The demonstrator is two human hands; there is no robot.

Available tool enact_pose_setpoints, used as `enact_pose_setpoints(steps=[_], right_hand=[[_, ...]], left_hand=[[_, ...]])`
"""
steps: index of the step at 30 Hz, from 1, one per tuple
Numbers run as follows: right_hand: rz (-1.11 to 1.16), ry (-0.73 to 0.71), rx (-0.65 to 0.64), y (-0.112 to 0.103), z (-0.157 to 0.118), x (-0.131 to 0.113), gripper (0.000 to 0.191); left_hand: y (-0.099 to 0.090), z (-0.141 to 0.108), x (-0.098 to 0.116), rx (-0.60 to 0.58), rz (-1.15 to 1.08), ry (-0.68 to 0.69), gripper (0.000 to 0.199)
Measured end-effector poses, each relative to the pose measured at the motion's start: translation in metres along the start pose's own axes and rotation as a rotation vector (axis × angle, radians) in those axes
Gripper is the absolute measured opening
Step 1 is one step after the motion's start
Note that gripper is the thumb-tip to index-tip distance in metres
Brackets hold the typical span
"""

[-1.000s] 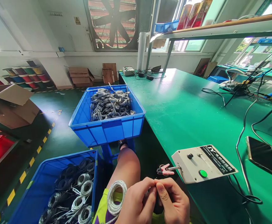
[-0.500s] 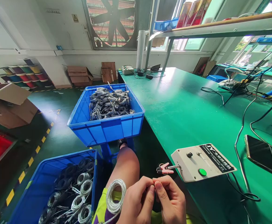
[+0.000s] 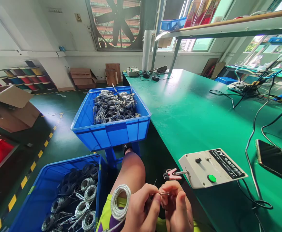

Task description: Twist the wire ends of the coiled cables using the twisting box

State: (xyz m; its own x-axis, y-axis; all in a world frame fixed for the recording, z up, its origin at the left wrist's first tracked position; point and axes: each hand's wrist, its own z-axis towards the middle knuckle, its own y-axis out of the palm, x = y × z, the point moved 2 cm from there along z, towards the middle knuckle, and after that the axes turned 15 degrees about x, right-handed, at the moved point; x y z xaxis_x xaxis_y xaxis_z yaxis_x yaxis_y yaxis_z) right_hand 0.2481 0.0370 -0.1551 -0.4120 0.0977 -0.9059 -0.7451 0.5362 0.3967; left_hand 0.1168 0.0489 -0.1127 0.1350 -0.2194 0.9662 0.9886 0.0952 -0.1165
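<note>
Extending from the pinch of the left hand [image 3: 142, 209], thin wire ends [image 3: 165, 193] are shown between the two hands, just in front of the curled fingertips of the right hand [image 3: 179, 211]. The wires are pressed between the left thumb and forefinger, their bare-looking tips pointed toward the right fingers. The right thumb is held apart from its fingertips; whether the tips are gripped on that side cannot be told. A finer strand [image 3: 155, 182] is seen rising just above the left forefinger. Beside the left hand, on the side away from the right fingers, a silvery cable coil [image 3: 114, 203] is rested over the thigh, its tail led down past the heel of that hand.

The coil is judged light and springy, its smooth sheath a little slippery, and its loops are best taken together across the bundle so that none is sprung loose. The ends are judged soft, fine and easily bent or splayed; they are best pinched close behind the tips, with light pressure. Beyond the right fingers, a pink-handled clip [image 3: 172, 174] is mounted on a control box [image 3: 210, 167], untouched by either hand.
</note>
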Motion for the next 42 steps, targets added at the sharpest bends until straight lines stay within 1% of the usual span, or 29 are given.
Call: enact_pose_setpoints(steps=[2,3,5,7,9,12,16,19,22,26,29,33,37,42], right_hand=[[-0.035,-0.021,-0.016,0.001,0.000,-0.002,0.057],[-0.058,-0.031,-0.008,0.002,-0.002,-0.004,0.052],[-0.096,-0.044,0.028,0.005,-0.004,-0.008,0.040],[-0.105,-0.037,0.036,0.009,-0.006,-0.012,0.036],[-0.097,-0.020,-0.003,0.011,-0.006,-0.012,0.036],[-0.083,-0.010,-0.068,0.008,-0.001,-0.005,0.034],[-0.109,0.006,-0.083,0.002,0.004,0.004,0.033],[-0.118,0.017,-0.087,0.003,0.005,0.002,0.032],[-0.104,-0.004,-0.076,0.009,0.006,-0.005,0.030],[-0.107,-0.059,-0.051,0.012,0.007,-0.010,0.031],[-0.130,-0.088,-0.056,0.011,0.007,-0.010,0.032],[-0.159,-0.129,-0.043,0.009,0.006,-0.008,0.030],[-0.188,-0.079,-0.008,0.009,0.005,-0.006,0.030],[-0.188,-0.042,0.045,0.015,-0.001,-0.010,0.038]], left_hand=[[-0.002,0.000,0.002,0.045,-0.004,0.006,0.039],[-0.002,0.001,0.002,0.057,-0.003,0.007,0.040],[-0.003,0.001,0.002,0.063,0.002,0.009,0.041],[-0.004,0.000,0.000,0.054,0.008,0.000,0.040],[-0.005,0.000,-0.003,0.041,0.006,-0.009,0.038],[-0.006,-0.001,-0.008,0.034,-0.016,-0.025,0.036],[-0.007,-0.002,-0.009,0.041,-0.043,-0.073,0.039],[-0.005,-0.003,-0.007,0.070,-0.062,-0.112,0.042],[-0.002,-0.003,-0.005,0.138,-0.076,-0.143,0.045],[0.001,-0.002,-0.006,0.125,-0.087,-0.166,0.045],[0.001,-0.002,-0.009,0.153,-0.088,-0.186,0.045],[0.003,-0.002,-0.010,0.154,-0.086,-0.197,0.044],[0.005,-0.003,-0.007,0.234,-0.097,-0.224,0.047],[0.008,-0.002,-0.002,0.236,-0.120,-0.250,0.049]])
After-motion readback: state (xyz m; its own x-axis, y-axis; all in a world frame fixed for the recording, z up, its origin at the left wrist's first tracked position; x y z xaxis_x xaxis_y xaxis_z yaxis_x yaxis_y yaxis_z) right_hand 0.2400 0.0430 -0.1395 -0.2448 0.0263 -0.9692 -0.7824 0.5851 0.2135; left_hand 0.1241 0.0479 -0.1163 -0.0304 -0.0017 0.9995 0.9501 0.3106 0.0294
